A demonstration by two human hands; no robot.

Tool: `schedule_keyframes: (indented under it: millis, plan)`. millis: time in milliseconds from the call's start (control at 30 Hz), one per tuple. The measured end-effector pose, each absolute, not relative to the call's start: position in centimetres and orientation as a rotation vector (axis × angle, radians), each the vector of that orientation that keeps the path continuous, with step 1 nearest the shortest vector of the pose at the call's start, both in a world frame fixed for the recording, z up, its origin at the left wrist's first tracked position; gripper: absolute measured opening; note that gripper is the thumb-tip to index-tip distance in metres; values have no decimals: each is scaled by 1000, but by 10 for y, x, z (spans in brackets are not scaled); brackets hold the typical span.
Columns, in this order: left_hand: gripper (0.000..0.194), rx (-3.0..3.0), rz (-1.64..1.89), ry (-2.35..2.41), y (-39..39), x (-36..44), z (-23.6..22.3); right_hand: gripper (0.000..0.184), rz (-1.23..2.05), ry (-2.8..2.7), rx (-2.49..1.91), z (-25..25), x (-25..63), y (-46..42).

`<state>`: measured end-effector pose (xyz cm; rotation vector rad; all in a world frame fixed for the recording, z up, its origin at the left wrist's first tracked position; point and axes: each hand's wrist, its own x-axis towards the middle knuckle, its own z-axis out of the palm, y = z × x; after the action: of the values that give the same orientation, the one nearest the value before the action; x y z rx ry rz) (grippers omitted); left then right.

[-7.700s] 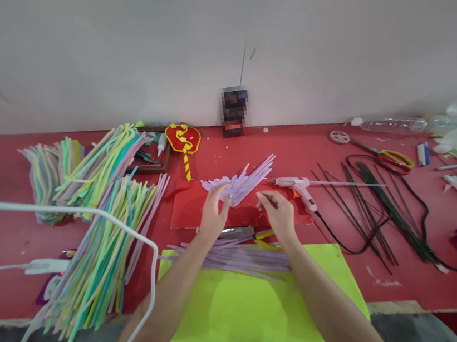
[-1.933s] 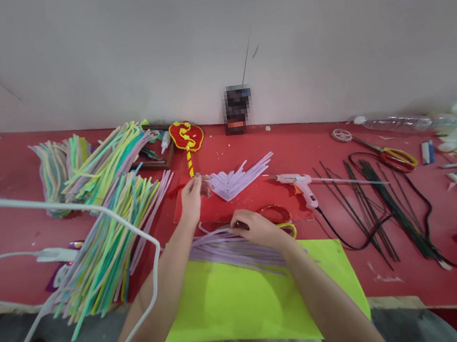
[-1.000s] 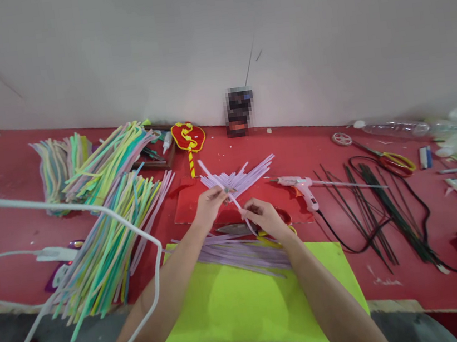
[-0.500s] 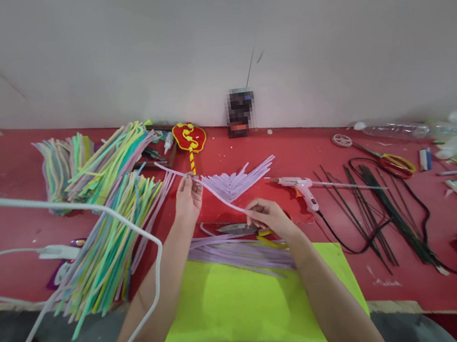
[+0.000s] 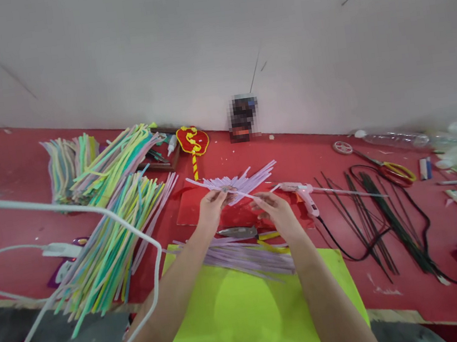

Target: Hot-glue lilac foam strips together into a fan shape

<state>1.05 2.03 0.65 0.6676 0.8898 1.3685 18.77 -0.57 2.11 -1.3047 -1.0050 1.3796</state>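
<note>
The left hand (image 5: 212,205) has moved right, nearer the right hand (image 5: 276,210), so both grips now pinch the lilac strip (image 5: 243,193) closer together, seemingly steadying it, over the V-shaped lilac bundle (image 5: 252,181).

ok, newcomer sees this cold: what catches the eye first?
Likely the big heap of multicoloured strips on the left of the red table. Next, the lilac strip held between the left hand and right hand at centre, then the bright yellow-green sheet at the near edge.
</note>
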Motion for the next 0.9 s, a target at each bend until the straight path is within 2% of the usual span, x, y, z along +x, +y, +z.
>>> schedule_keyframes:
  millis: [67, 267, 567, 900]
  plan:
    - [36, 645, 1384, 886, 21, 9, 4, 36, 1350, -1023, -1292, 26, 177, -5]
    - [36, 733, 1270, 891, 15, 12, -2, 28, 973, -960, -1300, 17, 171, 1]
    - [38, 798, 1156, 932, 9, 27, -6, 24, 970, -1044, -1288, 10, 172, -5]
    - [42, 730, 1215, 956, 6, 27, -1, 26, 898, -1049, -1241, 8, 164, -7]
